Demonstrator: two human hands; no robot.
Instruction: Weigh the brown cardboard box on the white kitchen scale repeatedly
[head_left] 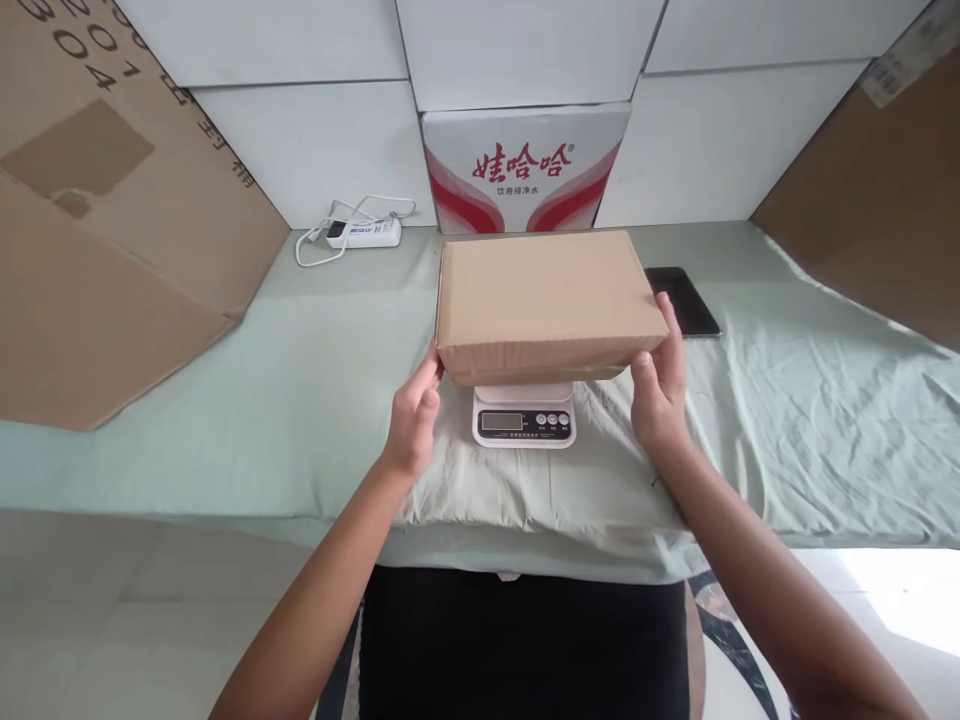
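Observation:
A closed brown cardboard box (544, 290) is held between my two hands, over a white digital kitchen scale (523, 428). My left hand (415, 415) grips its near left corner, the fingertips partly hidden behind the side. At the near right corner, my right hand (661, 385) has its thumb on the front face and its fingers along the right side. The box covers most of the scale's platform; I cannot tell whether it rests on it. The scale's display and buttons face me, and no digits can be read on the display.
A green cloth (300, 400) covers the table. Behind the box stands a white and red carton (529, 165). A black tablet (684, 303) lies at the right, a white power strip (366, 234) with its cable at the back left. Large cardboard panels (135, 270) flank both sides.

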